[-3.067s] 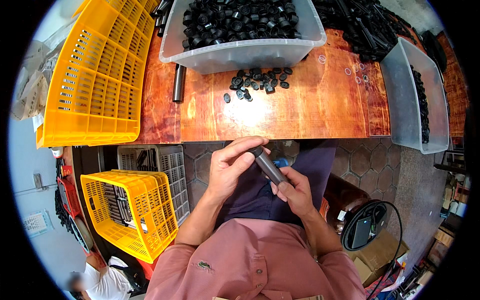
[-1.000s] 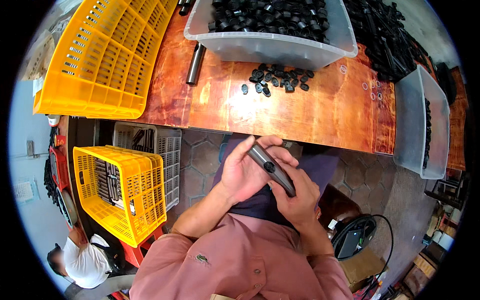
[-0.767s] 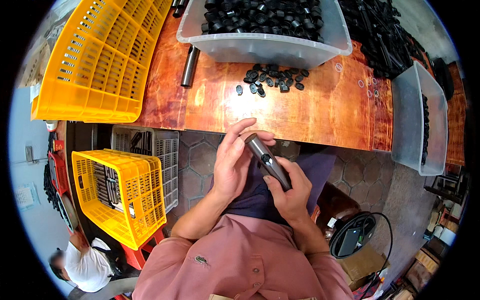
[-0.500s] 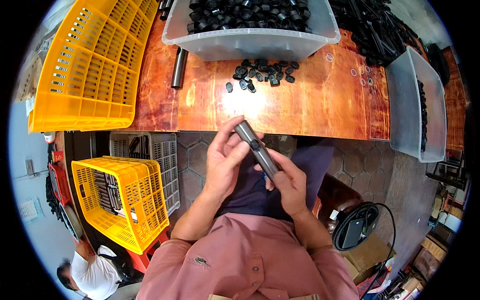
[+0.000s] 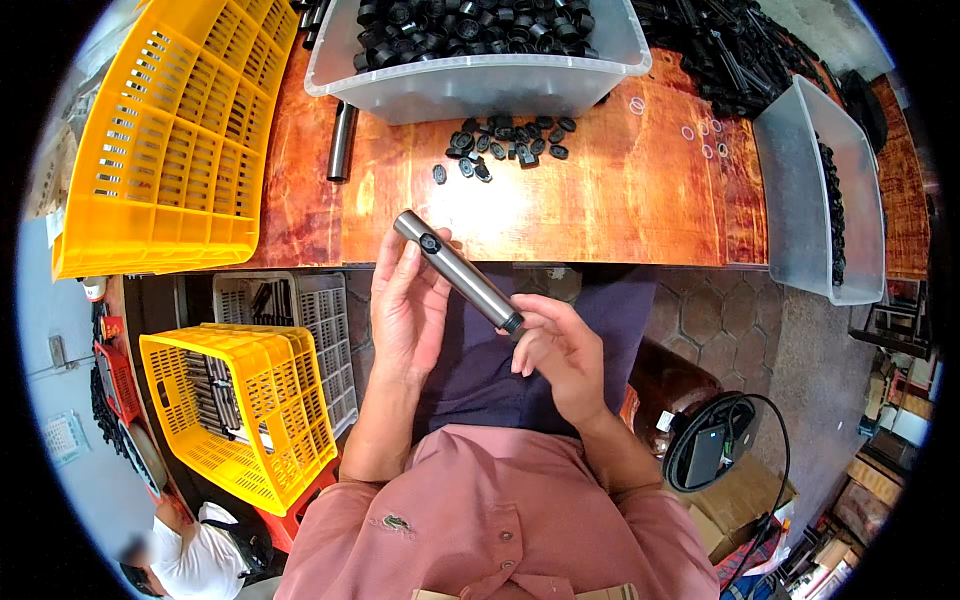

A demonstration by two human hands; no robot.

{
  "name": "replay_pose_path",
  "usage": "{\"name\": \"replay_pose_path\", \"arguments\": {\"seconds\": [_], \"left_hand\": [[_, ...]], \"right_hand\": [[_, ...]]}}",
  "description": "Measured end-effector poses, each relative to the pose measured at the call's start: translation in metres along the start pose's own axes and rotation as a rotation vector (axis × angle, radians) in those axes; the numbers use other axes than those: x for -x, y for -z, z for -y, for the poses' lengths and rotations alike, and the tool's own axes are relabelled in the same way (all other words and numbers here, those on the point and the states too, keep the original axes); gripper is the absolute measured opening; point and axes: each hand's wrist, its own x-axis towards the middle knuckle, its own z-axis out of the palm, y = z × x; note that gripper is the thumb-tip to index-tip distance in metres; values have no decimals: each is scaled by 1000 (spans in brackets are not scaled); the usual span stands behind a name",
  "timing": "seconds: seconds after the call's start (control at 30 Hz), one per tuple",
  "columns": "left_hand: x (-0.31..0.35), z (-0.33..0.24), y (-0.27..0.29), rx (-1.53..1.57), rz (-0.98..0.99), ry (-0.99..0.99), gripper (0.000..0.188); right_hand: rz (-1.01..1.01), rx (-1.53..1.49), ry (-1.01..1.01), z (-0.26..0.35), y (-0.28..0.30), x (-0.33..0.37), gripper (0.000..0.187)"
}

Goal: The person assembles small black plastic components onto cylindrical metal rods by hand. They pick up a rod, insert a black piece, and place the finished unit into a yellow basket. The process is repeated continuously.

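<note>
A grey metal flashlight tube (image 5: 462,275) slants between my hands, just off the table's near edge. An oval black button (image 5: 430,243) sits in its side close to the upper left end. My left hand (image 5: 408,300) grips that upper part, thumb lying below the button and fingers behind. At the lower right end, which is black, my right hand (image 5: 562,350) has its fingertips curled around the tip; part of that end is hidden by them. Beyond, small black oval pieces (image 5: 497,148) lie loosely on the wooden table (image 5: 600,210). Another metal tube (image 5: 342,142) lies to their left.
A translucent bin (image 5: 480,88) of black ring-shaped parts stands at the back. Yellow crates (image 5: 160,240) (image 5: 290,420) occupy the left, the lower crate holding tubes. Clear rings (image 5: 688,132) and another bin (image 5: 800,180) are at right. A person in white (image 5: 205,560) is lower left.
The tube has moved left and turned, bringing its button nearer the upper end. My right hand has slid from the tube's lower half to its black end. The view has shifted slightly.
</note>
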Motion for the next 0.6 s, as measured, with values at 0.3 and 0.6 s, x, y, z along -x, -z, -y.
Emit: {"name": "replay_pose_path", "arguments": {"seconds": [0.3,0.6], "left_hand": [[10,0,-10,-149,41,-167,49],[15,-1,-17,-132,148,-84,52]], "right_hand": [[-150,602,215,-1,-11,-9,57],[-45,724,149,6,-22,-18,46]]}}
